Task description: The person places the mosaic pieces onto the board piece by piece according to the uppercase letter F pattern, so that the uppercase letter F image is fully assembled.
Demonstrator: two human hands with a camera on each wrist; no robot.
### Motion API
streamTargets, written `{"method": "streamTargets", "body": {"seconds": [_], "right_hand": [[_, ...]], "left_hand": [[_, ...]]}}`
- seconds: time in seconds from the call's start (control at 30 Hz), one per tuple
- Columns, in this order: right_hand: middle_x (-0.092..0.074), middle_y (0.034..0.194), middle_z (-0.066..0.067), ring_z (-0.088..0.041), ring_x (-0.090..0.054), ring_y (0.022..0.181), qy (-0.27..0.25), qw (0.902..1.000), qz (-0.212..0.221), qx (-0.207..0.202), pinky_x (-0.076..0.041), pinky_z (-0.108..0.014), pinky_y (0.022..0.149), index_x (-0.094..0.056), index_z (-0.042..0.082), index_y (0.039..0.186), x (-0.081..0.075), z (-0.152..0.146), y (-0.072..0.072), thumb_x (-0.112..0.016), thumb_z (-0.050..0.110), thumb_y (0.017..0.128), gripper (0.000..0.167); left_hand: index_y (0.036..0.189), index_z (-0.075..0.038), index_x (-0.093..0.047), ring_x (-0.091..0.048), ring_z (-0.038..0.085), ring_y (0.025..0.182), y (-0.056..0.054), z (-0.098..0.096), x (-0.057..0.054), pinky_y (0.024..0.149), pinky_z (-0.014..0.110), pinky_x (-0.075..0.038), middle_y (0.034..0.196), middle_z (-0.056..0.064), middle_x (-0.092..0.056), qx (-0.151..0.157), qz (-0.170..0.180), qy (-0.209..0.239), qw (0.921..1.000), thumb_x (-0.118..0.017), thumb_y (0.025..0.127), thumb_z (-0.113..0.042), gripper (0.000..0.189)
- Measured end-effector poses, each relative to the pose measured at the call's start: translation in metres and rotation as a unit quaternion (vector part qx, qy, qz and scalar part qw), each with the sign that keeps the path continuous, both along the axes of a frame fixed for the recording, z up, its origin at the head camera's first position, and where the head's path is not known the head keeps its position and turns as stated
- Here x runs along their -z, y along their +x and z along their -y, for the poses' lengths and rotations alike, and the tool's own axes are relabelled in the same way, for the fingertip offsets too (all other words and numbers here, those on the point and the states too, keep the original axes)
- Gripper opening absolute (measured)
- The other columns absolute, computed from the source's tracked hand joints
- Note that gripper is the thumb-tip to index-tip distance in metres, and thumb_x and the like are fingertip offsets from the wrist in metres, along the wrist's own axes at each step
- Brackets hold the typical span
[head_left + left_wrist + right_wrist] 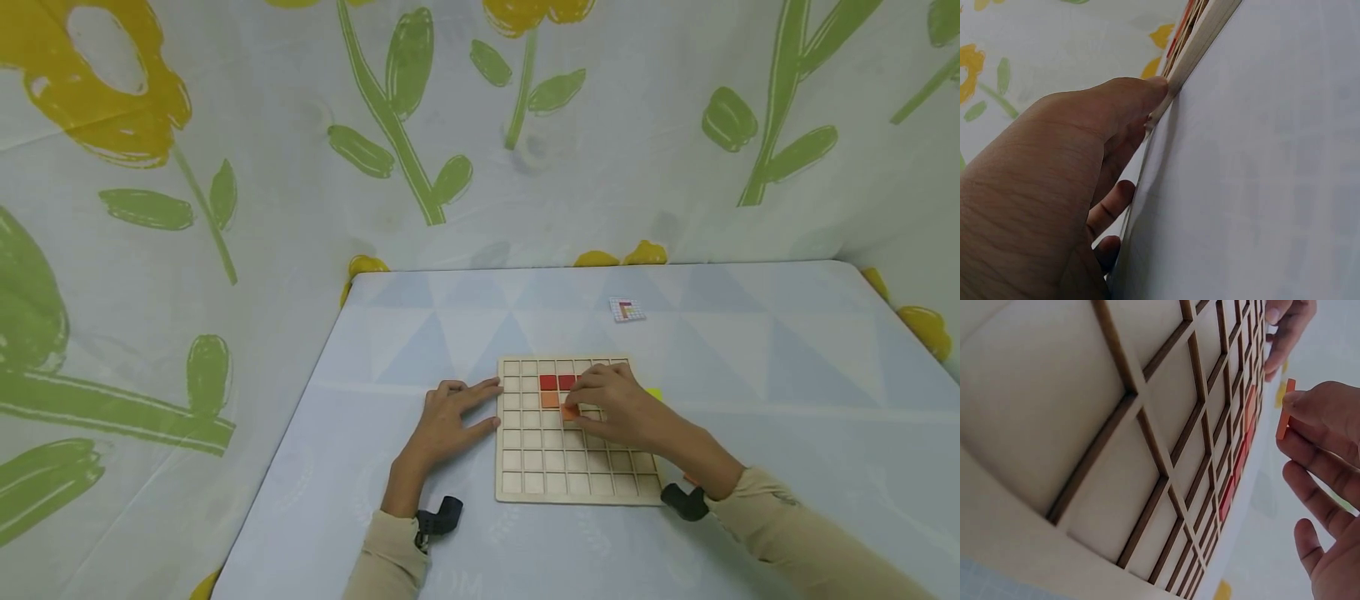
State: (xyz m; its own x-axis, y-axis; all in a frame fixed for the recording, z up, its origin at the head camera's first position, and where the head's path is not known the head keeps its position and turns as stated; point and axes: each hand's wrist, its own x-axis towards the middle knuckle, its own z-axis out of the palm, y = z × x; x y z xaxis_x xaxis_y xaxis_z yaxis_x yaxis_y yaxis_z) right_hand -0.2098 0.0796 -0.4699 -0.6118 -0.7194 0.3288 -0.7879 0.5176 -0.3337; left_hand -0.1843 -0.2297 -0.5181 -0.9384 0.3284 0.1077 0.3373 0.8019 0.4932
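Observation:
A wooden grid board (pixel 532 482) lies on the table, its cells divided by thin raised strips. Red square tiles (pixel 548 382) fill part of an upper row, partly covered by the right hand. Directly below the leftmost red one sits an orange tile (pixel 550 400). My right hand (pixel 618 406) pinches another orange square tile (pixel 1286 409) between thumb and forefinger, held above the cells; its other fingers are loosely bent in the right wrist view. My left hand (pixel 447 419) rests at the board's left edge, thumb and fingers spread, the thumb (pixel 1141 94) touching the side.
A small printed card (pixel 627 309) with a coloured grid pattern lies beyond the board. Something yellow (pixel 655 393) peeks out past the right hand, and an orange piece (pixel 691 478) shows beside the right wrist. A flowered cloth (pixel 570 192) hangs behind the table.

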Motion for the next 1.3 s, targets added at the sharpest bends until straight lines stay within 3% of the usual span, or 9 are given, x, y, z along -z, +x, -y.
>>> {"method": "streamTargets", "body": {"seconds": [0.57, 1.1, 1.3], "right_hand": [[-0.071, 0.098, 0.006, -0.02, -0.059, 0.103, 0.021, 0.9997, 0.011, 0.005, -0.038, -0.046, 0.088, -0.078, 0.015, 0.093, 0.002, 0.015, 0.002, -0.086, 0.018, 0.079, 0.016], [-0.071, 0.094, 0.005, -0.02, -0.06, 0.1, 0.04, 0.9983, -0.041, -0.011, -0.04, -0.046, 0.085, -0.078, 0.015, 0.091, 0.011, 0.025, 0.0, -0.086, 0.017, 0.079, 0.015], [-0.071, 0.096, 0.004, -0.02, -0.06, 0.103, 0.05, 0.998, -0.038, -0.01, -0.04, -0.046, 0.086, -0.078, 0.015, 0.093, 0.01, 0.027, 0.001, -0.086, 0.018, 0.079, 0.016]], "left_hand": [[0.143, -0.033, -0.057, -0.043, 0.021, 0.119, 0.0, -0.001, -0.002, 0.094, 0.044, -0.03, 0.149, -0.022, -0.046, 0.0, 0.004, 0.004, 1.0, -0.065, 0.094, -0.047, 0.051], [0.143, -0.033, -0.058, -0.043, 0.022, 0.12, -0.001, -0.001, -0.003, 0.094, 0.045, -0.031, 0.15, -0.021, -0.046, 0.001, 0.009, 0.004, 0.9999, -0.065, 0.094, -0.048, 0.051], [0.143, -0.034, -0.057, -0.042, 0.021, 0.12, -0.001, 0.0, -0.004, 0.093, 0.044, -0.029, 0.15, -0.022, -0.045, 0.001, 0.011, 0.005, 0.9999, -0.064, 0.094, -0.048, 0.052]]}}
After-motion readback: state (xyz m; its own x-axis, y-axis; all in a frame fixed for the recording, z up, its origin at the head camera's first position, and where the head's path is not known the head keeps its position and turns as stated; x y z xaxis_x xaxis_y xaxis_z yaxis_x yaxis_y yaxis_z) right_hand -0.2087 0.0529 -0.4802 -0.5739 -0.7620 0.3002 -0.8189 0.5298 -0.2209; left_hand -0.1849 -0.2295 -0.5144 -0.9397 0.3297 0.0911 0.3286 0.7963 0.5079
